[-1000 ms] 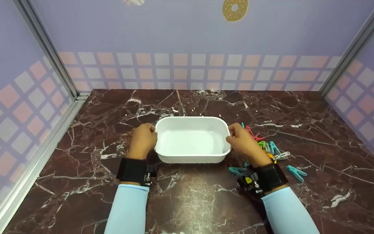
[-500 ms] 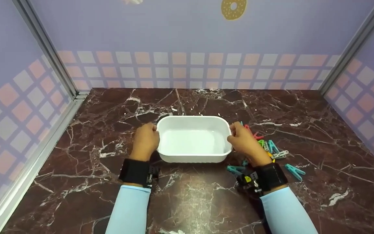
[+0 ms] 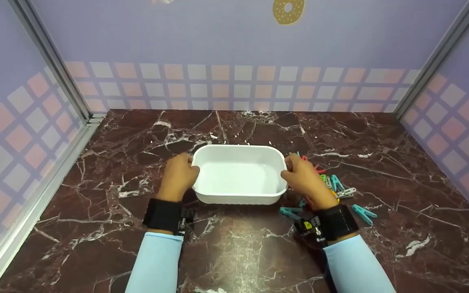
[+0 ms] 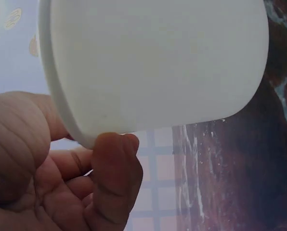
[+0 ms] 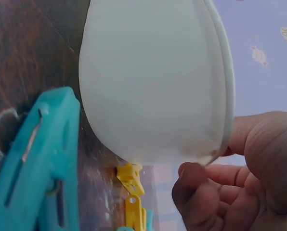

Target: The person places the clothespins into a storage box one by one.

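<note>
A white rectangular plastic basin (image 3: 240, 199) with rounded corners stands in the middle of the head view, nothing inside it. My left hand (image 3: 177, 176) pinches its rim at the left end, thumb at the inner side. At the opposite end my right hand (image 3: 304, 177) pinches the rim the same way. In the left wrist view the basin's outer wall (image 4: 158, 62) fills the upper half, with curled fingers (image 4: 112, 178) at the rim. The right wrist view shows the other end wall (image 5: 153, 82) and fingers (image 5: 196, 192) bent beneath the rim.
Clothespins in several colours lie around the right wrist, among them a teal clothespin (image 3: 364, 213), a white clothespin (image 3: 346, 192) and a red clothespin (image 3: 319, 169). Behind the dark marbled tabletop (image 3: 96, 228) rises a checked lilac wall (image 3: 234, 44); side walls flank it.
Both hands keep their hold on the basin. The whole scene shifts slightly left in the head view, with basin and hands hardly moving relative to the table.
</note>
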A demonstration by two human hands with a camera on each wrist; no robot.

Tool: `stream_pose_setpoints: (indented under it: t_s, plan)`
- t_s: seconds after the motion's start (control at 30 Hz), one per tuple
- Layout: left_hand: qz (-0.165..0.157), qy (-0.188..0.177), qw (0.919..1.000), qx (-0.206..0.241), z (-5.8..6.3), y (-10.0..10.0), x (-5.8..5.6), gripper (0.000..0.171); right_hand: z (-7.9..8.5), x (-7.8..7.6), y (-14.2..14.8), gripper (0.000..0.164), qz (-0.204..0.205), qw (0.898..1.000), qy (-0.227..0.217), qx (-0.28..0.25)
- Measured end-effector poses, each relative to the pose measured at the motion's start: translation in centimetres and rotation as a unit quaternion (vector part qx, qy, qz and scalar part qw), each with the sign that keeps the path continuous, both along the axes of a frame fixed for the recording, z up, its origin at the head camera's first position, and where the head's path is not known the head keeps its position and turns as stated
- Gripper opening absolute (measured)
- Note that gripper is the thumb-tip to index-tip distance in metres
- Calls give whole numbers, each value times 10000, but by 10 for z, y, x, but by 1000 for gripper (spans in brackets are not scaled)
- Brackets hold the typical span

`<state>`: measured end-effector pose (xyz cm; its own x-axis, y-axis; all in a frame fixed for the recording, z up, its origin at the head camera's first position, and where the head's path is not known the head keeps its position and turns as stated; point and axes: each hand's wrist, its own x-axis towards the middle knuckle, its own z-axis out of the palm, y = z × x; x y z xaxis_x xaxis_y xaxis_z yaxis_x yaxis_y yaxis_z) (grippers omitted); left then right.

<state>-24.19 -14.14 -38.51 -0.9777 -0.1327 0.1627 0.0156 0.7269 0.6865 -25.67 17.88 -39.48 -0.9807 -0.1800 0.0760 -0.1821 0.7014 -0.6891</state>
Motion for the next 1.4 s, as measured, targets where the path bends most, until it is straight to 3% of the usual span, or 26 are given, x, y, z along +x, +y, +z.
stream_pose_setpoints:
  t_s: [0.23, 0.5, 0.97, 1.13, 1.4]
  plan:
    - [-269, -86, 9996, 25, 1, -5, 1, 21, 11, 1, 5, 20, -101, 9992, 90, 385]
    - [-556, -57, 9984, -46, -1, -11, 1, 27, 17, 4, 7, 21, -49, 9994, 199, 270]
    - [-1399, -180, 9896, -277, 3, -11, 4, 32, 9, 6, -3, 29, 1181, 9900, 219, 744]
    - [-1566, -241, 9870, -251, 2, -10, 4, 34, 8, 10, -8, 27, 1504, 9854, 291, 749]
    - [-1768, -177, 9837, -273, 2, -9, 4, 31, 13, 16, -11, 22, 1935, 9738, 176, 1184]
